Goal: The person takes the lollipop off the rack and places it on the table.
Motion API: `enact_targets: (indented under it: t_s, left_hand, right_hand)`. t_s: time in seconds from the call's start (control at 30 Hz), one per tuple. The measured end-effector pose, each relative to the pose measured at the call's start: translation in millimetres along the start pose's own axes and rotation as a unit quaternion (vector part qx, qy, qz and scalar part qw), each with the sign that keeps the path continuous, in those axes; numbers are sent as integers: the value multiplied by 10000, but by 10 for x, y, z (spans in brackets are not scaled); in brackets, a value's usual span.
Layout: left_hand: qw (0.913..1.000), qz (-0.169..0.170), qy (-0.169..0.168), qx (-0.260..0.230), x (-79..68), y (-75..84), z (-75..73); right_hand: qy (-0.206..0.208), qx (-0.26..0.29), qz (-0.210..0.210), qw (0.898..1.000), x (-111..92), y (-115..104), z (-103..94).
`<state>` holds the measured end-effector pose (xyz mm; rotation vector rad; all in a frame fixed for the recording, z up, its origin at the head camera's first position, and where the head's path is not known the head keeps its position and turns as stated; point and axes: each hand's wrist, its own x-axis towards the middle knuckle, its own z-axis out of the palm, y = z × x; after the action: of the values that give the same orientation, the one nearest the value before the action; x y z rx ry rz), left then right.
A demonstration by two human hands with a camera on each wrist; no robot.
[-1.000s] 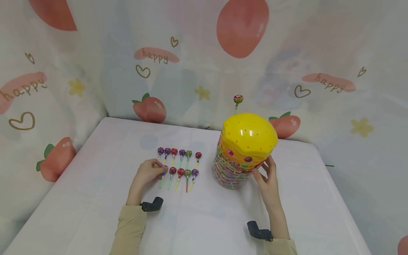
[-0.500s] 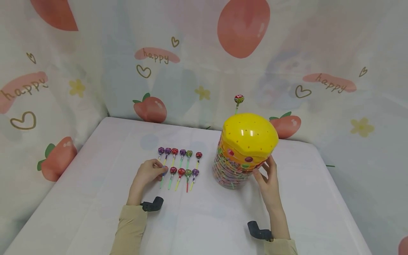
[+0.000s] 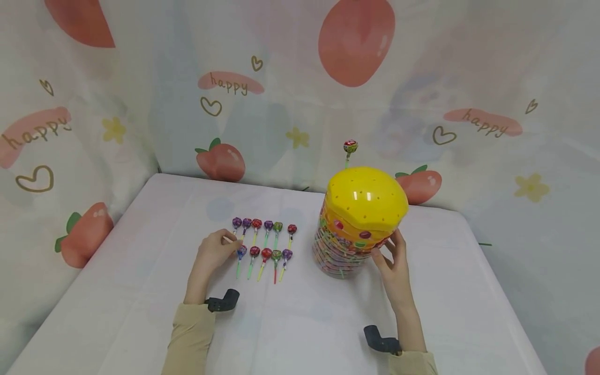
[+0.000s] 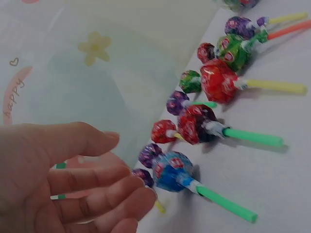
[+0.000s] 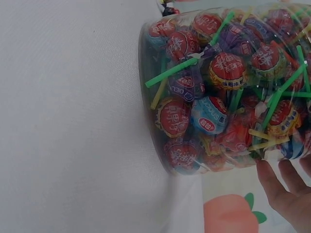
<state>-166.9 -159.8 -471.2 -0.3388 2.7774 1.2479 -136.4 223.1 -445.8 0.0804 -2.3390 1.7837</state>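
Note:
My left hand [image 3: 213, 255] is at the left end of two rows of wrapped lollipops. Beside its fingers lies a blue lollipop [image 4: 171, 170] with a green stick. The left wrist view shows thumb and fingers apart, with nothing between them. A large clear jar [image 3: 335, 258] full of lollipops stands upright right of the rows, under a domed yellow lid [image 3: 367, 195] dotted with small holes. My right hand [image 3: 396, 271] rests against the jar's right side; in the right wrist view its extended fingertips [image 5: 266, 170] touch the wall. One lollipop [image 3: 350, 146] sticks up behind the lid.
A back row includes a purple lollipop [image 3: 236, 222] and, set slightly apart at its right end, a red lollipop [image 3: 292, 228]. A white cloth covers the table [image 3: 300, 323]. Behind it hangs a printed curtain [image 3: 281, 104].
My left fingers have let go of the blue lollipop and drawn back slightly, up and left; it now lies in full view. The right hand and jar have stayed put.

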Motion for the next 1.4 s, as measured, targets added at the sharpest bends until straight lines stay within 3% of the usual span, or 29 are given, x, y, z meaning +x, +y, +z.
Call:
enact_targets:
  t_s: [0.33,0.53,0.8,1.03,1.4]
  left_hand:
    - [9934,863,544,-517,-110,296,1]
    - [9873,1197,494,-920,-234,505,43]
    - [9730,1574,291,-1664,-351,775,134]
    - [9578,1920,231,-2126,-270,1041,188]
    - [9377,2108,12,-2761,-79,1458,180]
  right_hand:
    - [26,-23,49,10000,-8,7,-12]
    - [22,6,31,10000,-1,14,-9]
    - [-8,-34,51,10000,-1,19,-2]
    - [17,-32,46,10000,-5,21,-11]
    - [13,-19,-12,10000,-9,13,-14]
